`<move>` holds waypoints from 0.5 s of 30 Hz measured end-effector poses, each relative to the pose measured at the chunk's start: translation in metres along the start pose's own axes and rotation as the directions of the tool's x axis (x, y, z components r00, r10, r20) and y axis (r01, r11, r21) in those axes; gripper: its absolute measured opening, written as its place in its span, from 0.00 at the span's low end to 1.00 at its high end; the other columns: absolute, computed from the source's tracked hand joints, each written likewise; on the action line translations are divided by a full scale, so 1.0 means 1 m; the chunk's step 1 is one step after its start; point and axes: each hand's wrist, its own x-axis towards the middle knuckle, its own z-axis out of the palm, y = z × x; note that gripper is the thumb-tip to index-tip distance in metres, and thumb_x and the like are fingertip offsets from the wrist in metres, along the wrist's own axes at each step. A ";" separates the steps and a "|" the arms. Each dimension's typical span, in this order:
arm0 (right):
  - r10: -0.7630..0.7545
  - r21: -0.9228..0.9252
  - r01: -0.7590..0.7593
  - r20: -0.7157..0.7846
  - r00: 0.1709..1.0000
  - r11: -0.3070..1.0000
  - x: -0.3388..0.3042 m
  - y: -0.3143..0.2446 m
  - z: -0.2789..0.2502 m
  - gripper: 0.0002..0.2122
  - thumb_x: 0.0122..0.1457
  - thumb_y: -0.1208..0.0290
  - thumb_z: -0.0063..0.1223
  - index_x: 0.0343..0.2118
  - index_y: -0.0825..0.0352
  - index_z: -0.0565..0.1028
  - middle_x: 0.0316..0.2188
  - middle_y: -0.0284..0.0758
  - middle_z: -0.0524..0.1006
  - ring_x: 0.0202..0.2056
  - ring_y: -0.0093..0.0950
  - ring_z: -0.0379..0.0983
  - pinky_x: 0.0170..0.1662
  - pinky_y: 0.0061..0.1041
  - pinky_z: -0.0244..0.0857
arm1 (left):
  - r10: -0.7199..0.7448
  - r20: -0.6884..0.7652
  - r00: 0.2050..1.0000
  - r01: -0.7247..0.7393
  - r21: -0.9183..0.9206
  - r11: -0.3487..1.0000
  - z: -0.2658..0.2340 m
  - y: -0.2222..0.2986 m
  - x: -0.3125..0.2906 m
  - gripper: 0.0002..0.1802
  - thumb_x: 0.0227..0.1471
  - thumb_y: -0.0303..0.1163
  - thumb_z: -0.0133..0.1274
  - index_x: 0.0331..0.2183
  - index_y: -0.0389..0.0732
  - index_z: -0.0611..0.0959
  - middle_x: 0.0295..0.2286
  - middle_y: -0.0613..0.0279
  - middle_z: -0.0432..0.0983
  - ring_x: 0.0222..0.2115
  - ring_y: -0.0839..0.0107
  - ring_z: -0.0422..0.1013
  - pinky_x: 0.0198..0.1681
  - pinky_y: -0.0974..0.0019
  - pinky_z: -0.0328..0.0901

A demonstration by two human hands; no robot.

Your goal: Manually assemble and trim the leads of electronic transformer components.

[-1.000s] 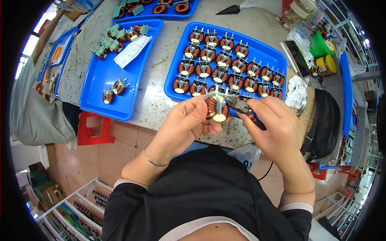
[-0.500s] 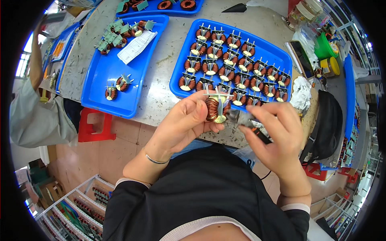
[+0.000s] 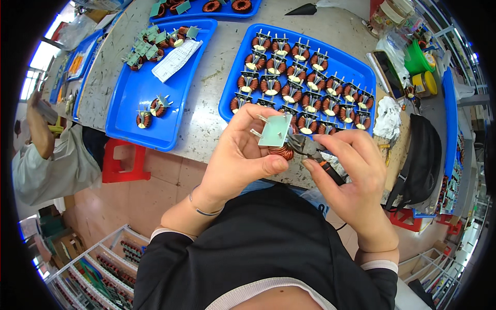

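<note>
My left hand (image 3: 235, 155) is closed around a copper-wound toroidal coil (image 3: 281, 151). Its pale green square base plate (image 3: 275, 130) is turned up towards me, with metal pins sticking out at the left. In my right hand (image 3: 356, 170) is a pair of pliers (image 3: 330, 172) with a black-and-orange handle; its dark metal jaws are at the coil's right side, and I cannot tell whether they touch it. Just beyond both hands lies a blue tray (image 3: 336, 54) with rows of similar coils (image 3: 292, 93) on dark bases, pins up.
At the left, another blue tray (image 3: 150, 88) holds green-based coils, a paper slip (image 3: 177, 61) and two separate coils (image 3: 151, 112). Crumpled foil (image 3: 386, 119), a phone (image 3: 388, 74) and a black bag (image 3: 417, 163) lie at the right. Another person's arm (image 3: 41, 126) is at far left.
My left hand has tipped the coil, so the green plate now faces me instead of showing edge-on. The pliers stay close at its right. The other person's arm at far left has lowered.
</note>
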 end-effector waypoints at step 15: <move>-0.003 -0.018 0.003 0.027 1.000 1.000 -0.003 -0.014 -0.005 0.17 0.34 0.73 0.64 0.31 0.67 0.73 0.25 0.34 0.67 0.25 0.30 0.64 0.26 0.26 0.56 | 0.463 0.118 0.879 -0.448 0.540 0.712 0.001 -0.001 0.000 0.32 0.28 0.12 0.59 0.40 0.39 0.68 0.41 0.57 0.61 0.42 0.71 0.65 0.42 0.70 0.66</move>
